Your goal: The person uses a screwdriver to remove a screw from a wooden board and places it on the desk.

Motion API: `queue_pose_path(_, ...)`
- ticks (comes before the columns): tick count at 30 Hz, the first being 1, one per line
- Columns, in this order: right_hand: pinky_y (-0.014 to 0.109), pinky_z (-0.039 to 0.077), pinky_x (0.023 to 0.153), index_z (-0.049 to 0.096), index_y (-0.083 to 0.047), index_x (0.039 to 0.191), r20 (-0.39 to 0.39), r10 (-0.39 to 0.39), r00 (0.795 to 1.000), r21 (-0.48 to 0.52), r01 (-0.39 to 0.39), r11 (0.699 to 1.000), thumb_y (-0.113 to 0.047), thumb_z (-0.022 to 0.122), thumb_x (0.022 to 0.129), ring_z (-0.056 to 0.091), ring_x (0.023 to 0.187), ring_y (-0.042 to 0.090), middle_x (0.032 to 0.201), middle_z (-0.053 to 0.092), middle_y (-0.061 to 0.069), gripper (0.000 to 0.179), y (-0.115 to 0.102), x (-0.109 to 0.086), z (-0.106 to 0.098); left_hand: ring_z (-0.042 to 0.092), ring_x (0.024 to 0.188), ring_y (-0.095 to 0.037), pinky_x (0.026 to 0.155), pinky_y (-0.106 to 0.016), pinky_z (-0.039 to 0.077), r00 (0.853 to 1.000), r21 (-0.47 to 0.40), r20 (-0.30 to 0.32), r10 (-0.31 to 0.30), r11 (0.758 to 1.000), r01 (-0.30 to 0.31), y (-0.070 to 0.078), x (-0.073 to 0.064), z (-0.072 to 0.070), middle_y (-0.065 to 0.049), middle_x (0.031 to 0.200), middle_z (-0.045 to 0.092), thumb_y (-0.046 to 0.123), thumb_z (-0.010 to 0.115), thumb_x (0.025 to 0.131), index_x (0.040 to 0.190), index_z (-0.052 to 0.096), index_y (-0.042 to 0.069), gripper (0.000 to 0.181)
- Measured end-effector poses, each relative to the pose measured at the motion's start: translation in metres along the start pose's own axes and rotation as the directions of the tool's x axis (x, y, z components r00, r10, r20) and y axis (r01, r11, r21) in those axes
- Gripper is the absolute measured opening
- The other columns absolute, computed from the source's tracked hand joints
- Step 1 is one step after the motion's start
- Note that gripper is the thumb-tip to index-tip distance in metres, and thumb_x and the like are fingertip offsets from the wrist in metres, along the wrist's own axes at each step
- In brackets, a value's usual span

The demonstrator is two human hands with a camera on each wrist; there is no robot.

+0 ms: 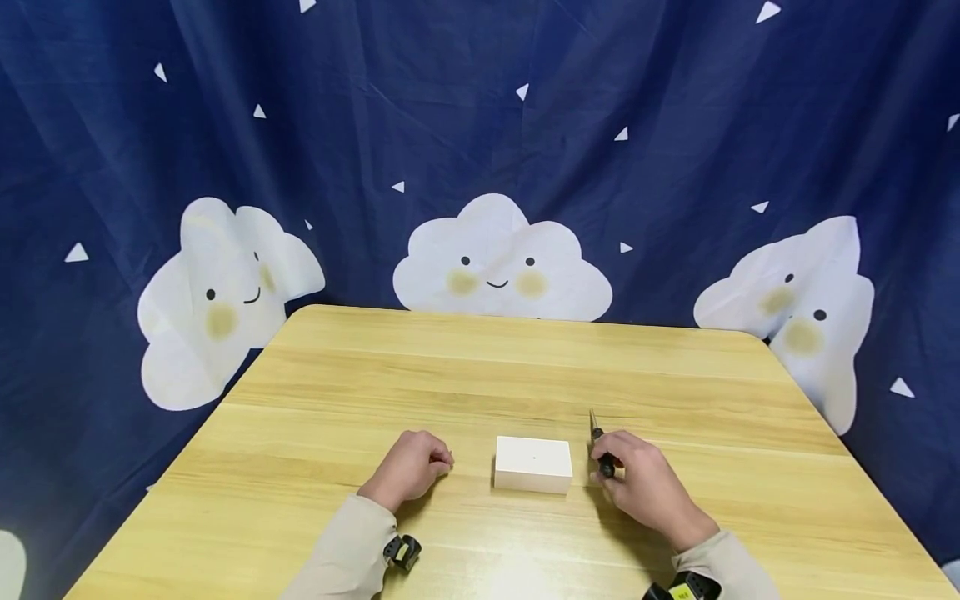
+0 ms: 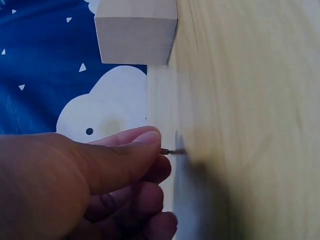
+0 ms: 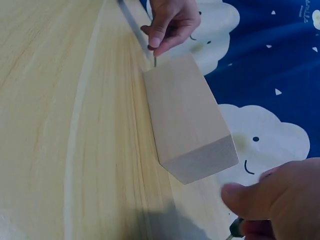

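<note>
A pale rectangular block (image 1: 532, 465) lies on the table between the two hands, with a small dark dot in the middle of its top. To its left, my left hand (image 1: 411, 468) pinches a small screw (image 2: 166, 151) between thumb and index finger; the screw's thin metal end pokes out past the fingertips. My right hand (image 1: 647, 485), on the block's right, grips a screwdriver (image 1: 606, 465) by its dark handle. The screwdriver's thin metal shaft points away from me, toward the far edge. Neither hand touches the block.
The light wood-grain table (image 1: 420, 367) has rounded far corners. Behind it hangs a dark blue curtain (image 1: 450, 108) printed with white clouds and triangles. Dark wrist devices (image 1: 402, 552) sit on both sleeves.
</note>
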State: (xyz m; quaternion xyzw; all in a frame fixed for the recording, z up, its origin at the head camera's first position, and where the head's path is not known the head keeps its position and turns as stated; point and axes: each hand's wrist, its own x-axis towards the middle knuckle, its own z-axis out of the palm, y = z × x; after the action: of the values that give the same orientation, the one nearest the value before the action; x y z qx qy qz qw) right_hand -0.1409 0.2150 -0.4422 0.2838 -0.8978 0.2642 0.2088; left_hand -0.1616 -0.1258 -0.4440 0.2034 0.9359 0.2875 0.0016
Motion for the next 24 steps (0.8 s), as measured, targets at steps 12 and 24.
queue_pose_path(12, 0.043, 0.056, 0.086, 0.070, -0.004, 0.096, 0.242, 0.031, 0.970, -0.032, -0.024, 0.999, -0.011, 0.087, 0.071, 0.064, 0.098, 0.027, 0.107, 0.066, 0.011, 0.031, 0.0052, -0.0056, -0.0004, 0.058, 0.072, -0.012, 0.066, -0.028, 0.052, 0.998, -0.002, 0.058, 0.001, 1.000, -0.001, 0.0017, -0.0001, 0.0021, 0.006, 0.073, 0.063, -0.004, 0.073, 0.081, 0.072, 0.069, 0.012, 0.018)
queue_pose_path(24, 0.046, 0.054, 0.090, 0.070, -0.004, 0.097, 0.330, 0.024, 0.944, -0.002, -0.024, 1.000, 0.000, 0.081, 0.075, 0.063, 0.104, 0.032, 0.114, 0.063, 0.015, 0.025, 0.0073, -0.0071, 0.0016, 0.049, 0.065, -0.009, 0.061, -0.026, 0.047, 0.997, -0.004, 0.082, -0.006, 1.000, 0.007, 0.0033, 0.0018, 0.0035, 0.007, 0.069, 0.054, -0.004, 0.069, 0.083, 0.082, 0.068, 0.009, 0.013)
